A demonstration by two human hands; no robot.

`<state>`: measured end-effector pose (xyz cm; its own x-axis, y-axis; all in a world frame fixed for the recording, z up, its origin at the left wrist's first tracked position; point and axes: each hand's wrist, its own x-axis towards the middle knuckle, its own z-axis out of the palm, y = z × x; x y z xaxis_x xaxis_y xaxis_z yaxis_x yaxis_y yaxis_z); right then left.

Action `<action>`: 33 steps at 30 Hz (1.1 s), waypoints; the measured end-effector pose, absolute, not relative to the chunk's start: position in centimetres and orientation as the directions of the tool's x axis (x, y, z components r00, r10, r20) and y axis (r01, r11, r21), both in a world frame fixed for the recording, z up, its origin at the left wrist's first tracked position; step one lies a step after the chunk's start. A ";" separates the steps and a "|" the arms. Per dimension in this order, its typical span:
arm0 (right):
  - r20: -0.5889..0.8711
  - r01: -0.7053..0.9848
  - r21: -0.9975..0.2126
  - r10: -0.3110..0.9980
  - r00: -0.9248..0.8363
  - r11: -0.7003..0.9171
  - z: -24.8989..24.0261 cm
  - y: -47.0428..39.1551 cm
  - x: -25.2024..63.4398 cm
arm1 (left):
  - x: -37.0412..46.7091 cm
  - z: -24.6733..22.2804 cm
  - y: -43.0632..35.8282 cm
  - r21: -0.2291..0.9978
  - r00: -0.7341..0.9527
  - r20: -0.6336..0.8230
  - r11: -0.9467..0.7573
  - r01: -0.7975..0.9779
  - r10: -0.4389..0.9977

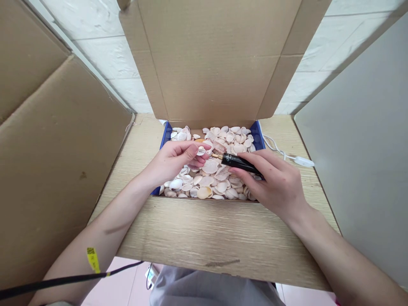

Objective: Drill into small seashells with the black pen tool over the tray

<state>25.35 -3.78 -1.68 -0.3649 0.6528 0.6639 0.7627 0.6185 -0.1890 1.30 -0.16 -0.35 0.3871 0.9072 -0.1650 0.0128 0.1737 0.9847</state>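
The worktop (pixel 204 229) carries an open box (pixel 166 137) with blue side walls, set towards the back edge, its lid (pixel 219 63) raised against the wall (pixel 98 55). Loose shells (pixel 208 166) cover most of the box floor, densest along the front edge and in the back right corner. The left hand (pixel 178 158) comes in across the box's left edge; its thumb and fingers are closed on a small pale shell (pixel 201 151), held above the loose shells, slightly left of the box's middle as seen from the head. The right hand (pixel 279 180) covers the box's front right corner and is closed round a black pen-shaped tool (pixel 240 163). Governing relation: the tool's long axis runs nearly level across the view, its brass-coloured nose (pixel 217 156) pointing left at the held shell, which lies directly beyond it and slightly towards the back edge. The nose is near the left fingertips; whether its point touches the shell cannot be determined. The left hand is the nearer to the shell. A white cord (pixel 270 142) with an inline switch (pixel 304 161) lies beyond the box's right edge.
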 end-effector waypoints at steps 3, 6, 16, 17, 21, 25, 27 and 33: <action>0.699 0.752 -0.163 0.613 -0.369 0.638 -1.6 -3.6 25.4 | 1.5 -0.1 -0.2 0.985 0.385 -0.170 0.170 0.034 0.907; 0.724 0.755 -0.150 0.591 -0.356 0.638 -1.5 -3.6 25.5 | 1.6 0.1 -0.2 0.984 0.393 -0.175 0.169 0.051 0.902; 0.751 0.753 -0.124 0.557 -0.355 0.647 -1.1 -3.9 25.5 | 1.1 -0.1 -0.1 0.982 0.478 -0.179 0.187 0.033 0.860; 0.748 0.754 -0.126 0.560 -0.355 0.645 -1.1 -3.9 25.5 | 1.1 0.0 -0.1 0.981 0.476 -0.185 0.191 0.036 0.860; 0.744 0.752 -0.130 0.565 -0.357 0.647 -1.1 -3.9 25.6 | 1.1 -0.1 -0.1 0.981 0.481 -0.193 0.182 0.069 0.855; 0.753 0.751 -0.124 0.554 -0.355 0.649 -1.1 -3.9 25.6 | 0.9 -0.2 0.0 0.982 0.514 -0.190 0.151 0.116 0.836; 0.750 0.758 -0.121 0.560 -0.353 0.641 -1.2 -3.9 25.6 | 0.9 0.0 0.0 0.979 0.527 -0.197 0.136 0.152 0.827; 0.728 0.764 -0.151 0.594 -0.344 0.628 -1.4 -3.7 25.6 | 1.2 0.4 -0.1 0.973 0.486 -0.212 0.140 0.181 0.848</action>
